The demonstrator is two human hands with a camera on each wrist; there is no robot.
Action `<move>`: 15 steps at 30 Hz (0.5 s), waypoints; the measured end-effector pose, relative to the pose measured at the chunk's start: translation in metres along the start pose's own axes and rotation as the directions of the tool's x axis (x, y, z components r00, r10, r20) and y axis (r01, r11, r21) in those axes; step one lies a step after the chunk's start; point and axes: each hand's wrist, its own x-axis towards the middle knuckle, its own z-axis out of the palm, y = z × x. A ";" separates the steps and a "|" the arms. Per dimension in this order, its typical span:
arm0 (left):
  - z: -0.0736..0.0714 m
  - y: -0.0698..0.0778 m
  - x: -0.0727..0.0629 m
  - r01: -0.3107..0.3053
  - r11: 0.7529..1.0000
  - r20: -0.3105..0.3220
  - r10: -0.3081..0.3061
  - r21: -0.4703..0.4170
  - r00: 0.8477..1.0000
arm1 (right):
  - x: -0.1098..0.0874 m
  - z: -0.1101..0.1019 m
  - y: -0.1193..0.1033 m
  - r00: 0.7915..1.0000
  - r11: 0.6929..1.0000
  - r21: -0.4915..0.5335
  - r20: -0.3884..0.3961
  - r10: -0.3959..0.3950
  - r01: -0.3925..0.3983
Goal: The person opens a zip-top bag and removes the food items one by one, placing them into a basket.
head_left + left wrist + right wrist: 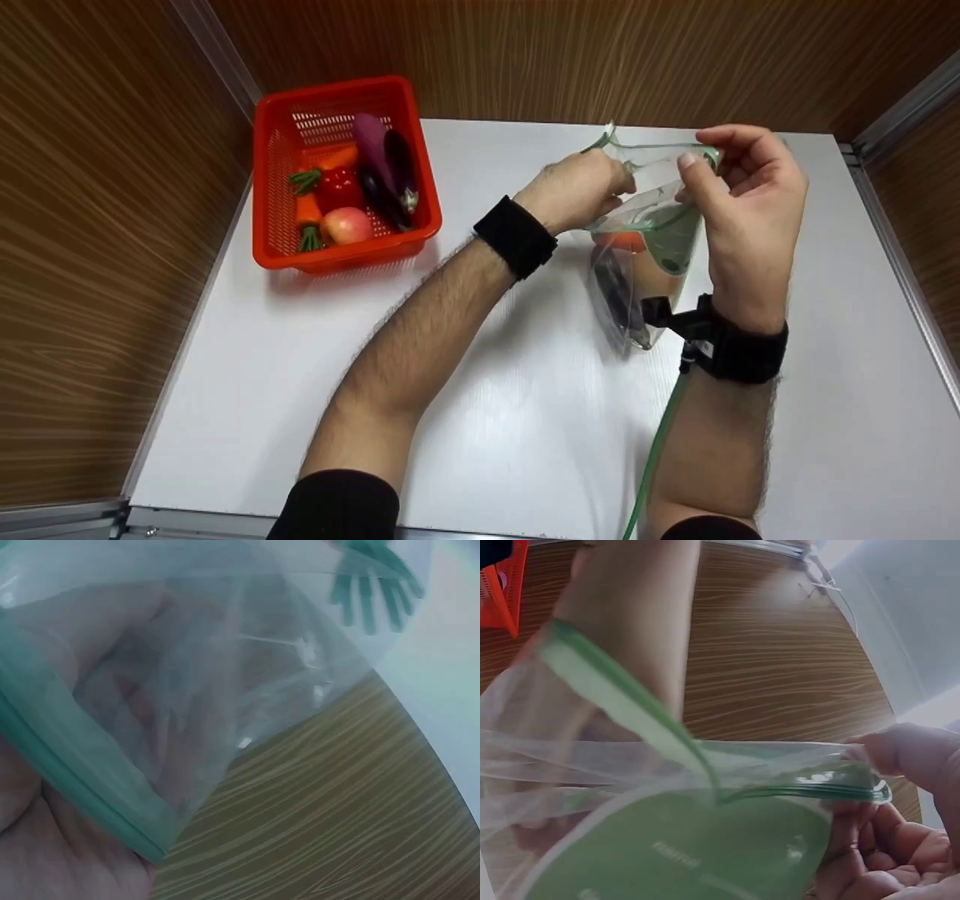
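My right hand (754, 191) pinches the corner of a clear zip bag (611, 330) by its green-edged mouth between thumb and fingers. The curled fingers of my left hand (581, 187) reach into that mouth from the left. In the left wrist view, the green zip strip (82, 772) crosses in front of the left palm, and the fingers show blurred through the plastic; I cannot tell whether they grip anything. A dark eggplant (619, 289) lies low in the bag, with an orange item (619, 240) above it. A green printed patch (682, 847) covers part of the bag.
At the left stands a red basket (266, 187) holding eggplants (371, 139), carrots (307, 210), a red pepper (337, 187) and an apple (347, 225). Wood-grain panels (525, 52) wall the white table (465, 450) at back and sides. A green cable (660, 442) trails from the right wrist.
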 end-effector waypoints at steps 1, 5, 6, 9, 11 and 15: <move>0.004 0.000 -0.001 0.008 1.000 0.003 -0.008 0.015 1.000 | -0.001 -0.001 -0.001 1.000 0.999 -0.054 0.009 0.009 -0.009; 0.018 -0.001 -0.004 0.016 0.993 0.011 -0.017 0.113 1.000 | -0.003 -0.004 -0.003 0.999 0.961 -0.277 0.026 0.026 -0.018; 0.021 0.000 -0.005 0.011 0.990 0.014 -0.013 0.139 1.000 | -0.003 -0.004 -0.003 0.999 0.948 -0.318 0.030 0.033 -0.021; 0.029 0.001 -0.007 -0.008 0.982 0.024 0.004 0.191 1.000 | -0.002 -0.004 -0.001 0.998 0.908 -0.419 0.042 0.054 -0.031; 0.034 0.002 -0.008 -0.006 0.981 0.038 -0.002 0.193 0.999 | -0.001 -0.004 0.001 0.997 0.884 -0.466 0.047 0.063 -0.034; 0.043 0.003 -0.008 0.024 0.979 0.087 -0.042 0.201 0.995 | 0.001 -0.006 0.004 0.996 0.835 -0.550 0.060 0.062 -0.019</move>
